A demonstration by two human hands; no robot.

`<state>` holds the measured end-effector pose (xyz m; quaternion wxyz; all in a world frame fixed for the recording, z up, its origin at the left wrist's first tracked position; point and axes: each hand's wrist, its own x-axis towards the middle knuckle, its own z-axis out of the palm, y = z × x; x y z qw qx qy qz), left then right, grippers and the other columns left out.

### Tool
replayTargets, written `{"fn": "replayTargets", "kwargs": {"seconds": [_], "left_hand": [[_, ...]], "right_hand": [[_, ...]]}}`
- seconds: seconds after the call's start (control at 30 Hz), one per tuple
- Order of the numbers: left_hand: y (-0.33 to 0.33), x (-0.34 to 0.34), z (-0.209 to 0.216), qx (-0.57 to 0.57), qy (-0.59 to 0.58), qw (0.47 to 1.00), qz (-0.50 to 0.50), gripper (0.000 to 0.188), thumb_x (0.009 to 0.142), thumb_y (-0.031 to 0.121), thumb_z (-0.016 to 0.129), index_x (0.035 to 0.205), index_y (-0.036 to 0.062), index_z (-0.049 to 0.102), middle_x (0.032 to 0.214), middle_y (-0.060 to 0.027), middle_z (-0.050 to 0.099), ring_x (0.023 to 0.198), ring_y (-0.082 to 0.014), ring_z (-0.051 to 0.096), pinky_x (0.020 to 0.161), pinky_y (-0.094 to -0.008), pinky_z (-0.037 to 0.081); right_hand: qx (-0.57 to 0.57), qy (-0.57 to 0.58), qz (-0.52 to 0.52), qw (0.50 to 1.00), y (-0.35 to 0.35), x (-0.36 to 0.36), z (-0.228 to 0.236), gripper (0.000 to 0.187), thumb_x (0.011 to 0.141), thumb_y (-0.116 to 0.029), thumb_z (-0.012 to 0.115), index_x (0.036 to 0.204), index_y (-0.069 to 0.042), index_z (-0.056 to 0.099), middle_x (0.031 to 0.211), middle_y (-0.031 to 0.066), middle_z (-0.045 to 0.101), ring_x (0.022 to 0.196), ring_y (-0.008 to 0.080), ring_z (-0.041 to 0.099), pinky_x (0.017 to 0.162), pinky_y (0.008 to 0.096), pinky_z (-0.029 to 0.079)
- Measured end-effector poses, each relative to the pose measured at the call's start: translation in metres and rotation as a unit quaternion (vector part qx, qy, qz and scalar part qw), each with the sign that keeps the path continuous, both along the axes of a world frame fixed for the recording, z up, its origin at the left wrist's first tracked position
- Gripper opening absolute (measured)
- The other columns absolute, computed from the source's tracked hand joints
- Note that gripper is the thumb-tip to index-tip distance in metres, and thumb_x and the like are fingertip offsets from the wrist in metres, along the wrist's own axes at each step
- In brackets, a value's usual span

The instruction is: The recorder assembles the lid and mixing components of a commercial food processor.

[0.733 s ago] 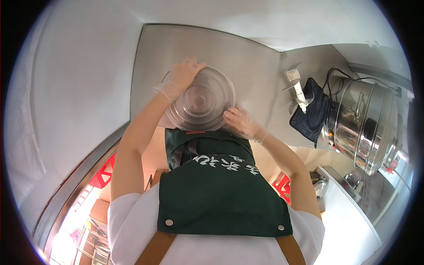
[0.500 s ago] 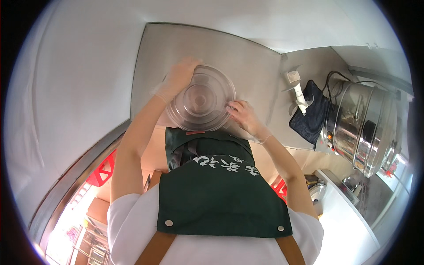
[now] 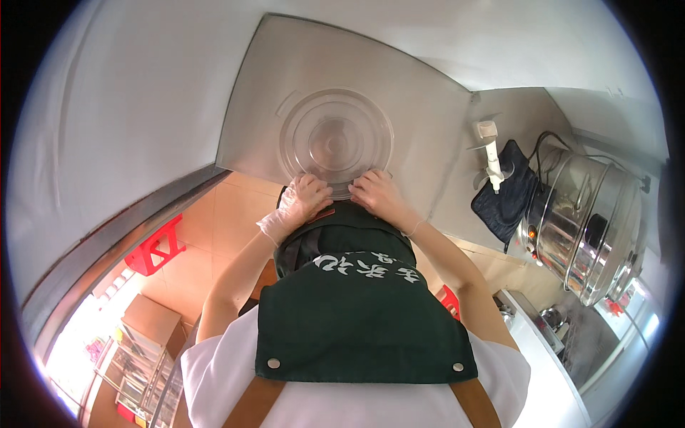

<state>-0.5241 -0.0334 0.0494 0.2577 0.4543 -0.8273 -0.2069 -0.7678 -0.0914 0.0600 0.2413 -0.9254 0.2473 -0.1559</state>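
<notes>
A clear, round plastic container with ringed circles on its top rests on the steel counter, close to its front edge. My left hand, in a thin see-through glove, is closed with its fingers curled over the near left part of the rim. On the near right part of the same rim, my right hand grips with bent fingers, gloved too. A small gap lies between the two hands. The thumbs and the container's near wall are mostly hidden.
To the right, a white pump-like device is fixed by the dark cloth. Beyond it stands a large steel drum-shaped cooker with black cables. A red plastic stool is on the floor at the left. White walls border the counter.
My left hand has come from the container's far left rim down to its near rim. My right hand has slid from the right side to the near side. The view has shifted slightly.
</notes>
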Motion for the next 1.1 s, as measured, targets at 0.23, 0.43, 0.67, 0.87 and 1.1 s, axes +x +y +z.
{"fn": "replayTargets", "kwargs": {"seconds": [0.23,0.43,0.67,0.87,1.1], "left_hand": [[0.009,-0.005,-0.014,0.026,-0.009,0.999,-0.030,0.017,0.076,0.013,0.065,0.093,0.0088,0.062,0.089,-0.0055,0.058,0.088,-0.0252,0.056,0.077,-0.0378,0.048],[0.011,0.002,-0.010,0.050,0.009,0.998,-0.033,0.013,0.081,0.009,0.062,0.093,0.0051,0.061,0.094,-0.0077,0.059,0.091,-0.0282,0.056,0.077,-0.0399,0.049],[-0.015,0.013,-0.006,0.009,0.052,0.937,0.345,0.054,0.084,0.008,0.059,0.134,-0.0048,0.042,0.141,-0.0283,0.039,0.121,-0.0451,0.045,0.097,-0.0487,0.043],[-0.026,0.012,-0.032,0.059,-0.012,0.953,0.296,0.065,0.086,0.004,0.053,0.144,-0.0066,0.026,0.149,-0.0295,0.026,0.135,-0.0457,0.031,0.111,-0.0509,0.028],[-0.106,0.022,-0.002,-0.020,-0.077,0.973,0.215,0.053,0.091,0.008,0.048,0.141,-0.0045,0.036,0.148,-0.0227,0.034,0.139,-0.0377,0.030,0.114,-0.0496,0.025]], "right_hand": [[-0.035,0.030,0.014,0.999,0.015,0.002,-0.023,0.018,0.076,-0.014,0.063,0.091,-0.002,0.063,0.088,0.0068,0.057,0.087,0.0239,0.055,0.077,0.0347,0.047],[0.013,-0.001,-0.031,0.999,0.019,0.001,-0.024,0.020,0.075,-0.011,0.064,0.093,-0.001,0.062,0.091,0.0092,0.056,0.091,0.0268,0.055,0.081,0.0380,0.047],[0.053,-0.104,-0.311,0.943,0.004,-0.010,-0.028,0.052,0.087,-0.002,0.057,0.136,0.003,0.040,0.138,0.0223,0.042,0.127,0.0425,0.042,0.104,0.0433,0.038],[0.122,-0.076,-0.369,0.918,-0.004,0.000,-0.033,0.062,0.091,0.000,0.048,0.147,0.005,0.022,0.153,0.0276,0.022,0.139,0.0441,0.027,0.114,0.0447,0.027],[0.028,-0.008,-0.286,0.958,-0.081,0.021,-0.011,0.053,0.094,-0.005,0.045,0.144,0.004,0.031,0.150,0.0238,0.032,0.139,0.0393,0.030,0.113,0.0435,0.030]]}}
